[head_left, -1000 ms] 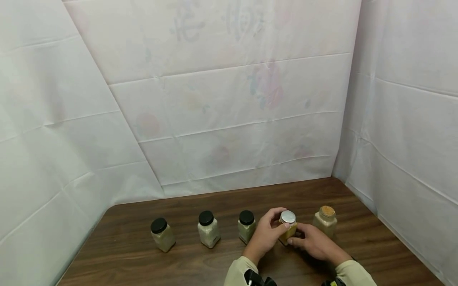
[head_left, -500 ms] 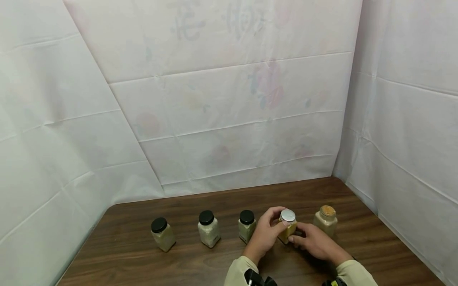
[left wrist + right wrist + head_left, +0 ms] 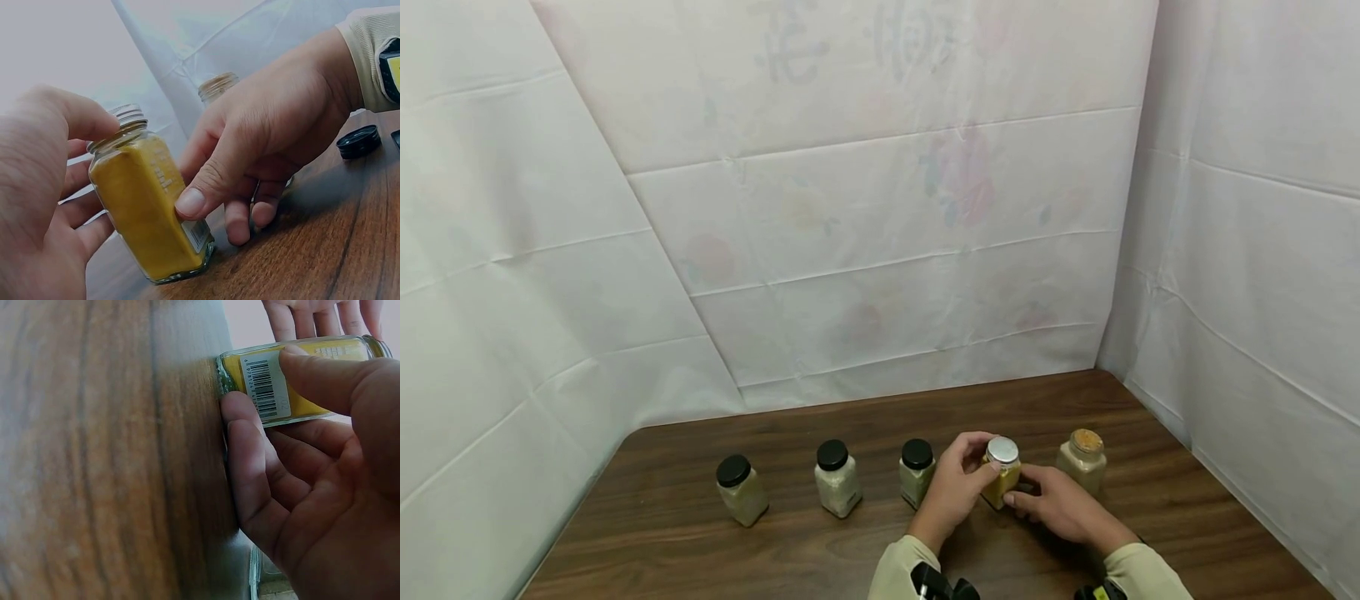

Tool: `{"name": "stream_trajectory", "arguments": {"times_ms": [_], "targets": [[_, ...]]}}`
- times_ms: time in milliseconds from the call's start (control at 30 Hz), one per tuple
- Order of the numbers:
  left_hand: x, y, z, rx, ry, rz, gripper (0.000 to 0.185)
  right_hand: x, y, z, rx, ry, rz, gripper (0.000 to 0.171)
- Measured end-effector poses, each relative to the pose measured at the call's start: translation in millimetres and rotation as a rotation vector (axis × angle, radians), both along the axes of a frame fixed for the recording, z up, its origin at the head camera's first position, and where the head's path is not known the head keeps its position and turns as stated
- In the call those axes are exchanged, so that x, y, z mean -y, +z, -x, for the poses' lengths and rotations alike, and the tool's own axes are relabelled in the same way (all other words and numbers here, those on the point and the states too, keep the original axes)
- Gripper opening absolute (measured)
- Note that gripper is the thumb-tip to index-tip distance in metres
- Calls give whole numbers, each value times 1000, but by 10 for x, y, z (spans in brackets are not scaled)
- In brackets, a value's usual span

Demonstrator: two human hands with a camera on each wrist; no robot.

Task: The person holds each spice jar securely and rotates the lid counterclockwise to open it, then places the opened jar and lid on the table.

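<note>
Standing between both hands' fingers (image 3: pixel 206 187): yellow jar (image 3: pixel 1000 482)

The person wears a long-sleeved top of pale beige, almost cream, knit cloth. Both sleeves reach down to the wrists and end in close, ribbed-looking cuffs. The left sleeve (image 3: pixel 901 568) shows at the lower edge of the head view, the right sleeve (image 3: pixel 1142 573) beside it. On each wrist sits a small black device, strapped over the cuff: the one on the left wrist (image 3: pixel 934 582) is black with a pale patch on its face, the one on the right wrist (image 3: pixel 1093 592) black with a spot of yellow. In the left wrist view the right cuff (image 3: pixel 369 56) carries a dark blue-black band with a yellow panel. The left hand (image 3: pixel 957 487) and right hand (image 3: pixel 1060 507) are bare, without rings or gloves; the nails are short and unpainted.
</note>
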State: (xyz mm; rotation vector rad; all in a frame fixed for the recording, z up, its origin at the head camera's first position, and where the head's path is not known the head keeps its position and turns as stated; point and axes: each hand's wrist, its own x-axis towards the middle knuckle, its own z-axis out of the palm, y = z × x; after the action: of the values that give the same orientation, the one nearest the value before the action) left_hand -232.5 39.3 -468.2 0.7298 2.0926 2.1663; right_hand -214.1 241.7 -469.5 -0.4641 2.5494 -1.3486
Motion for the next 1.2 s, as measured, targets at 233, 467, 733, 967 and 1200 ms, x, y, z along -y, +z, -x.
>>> {"name": "stream_trajectory", "arguments": {"times_ms": [233, 467, 733, 967, 1200], "targets": [[-8, -10, 18, 18, 18, -4, 38, -4, 5, -8, -14, 7, 22, 42], [-14, -11, 21, 16, 15, 47, 49, 3, 11, -6, -10, 9, 1, 41], [-12, -2, 4, -11, -3, 89, 48, 9, 18, -3, -12, 10, 0, 41], [-5, -1, 2, 29, -16, 57, 45, 5, 21, -18, -13, 8, 11, 39], [5, -8, 4, 24, 1, 40, 42, 14, 15, -20, -17, 1, 16, 37]]}}
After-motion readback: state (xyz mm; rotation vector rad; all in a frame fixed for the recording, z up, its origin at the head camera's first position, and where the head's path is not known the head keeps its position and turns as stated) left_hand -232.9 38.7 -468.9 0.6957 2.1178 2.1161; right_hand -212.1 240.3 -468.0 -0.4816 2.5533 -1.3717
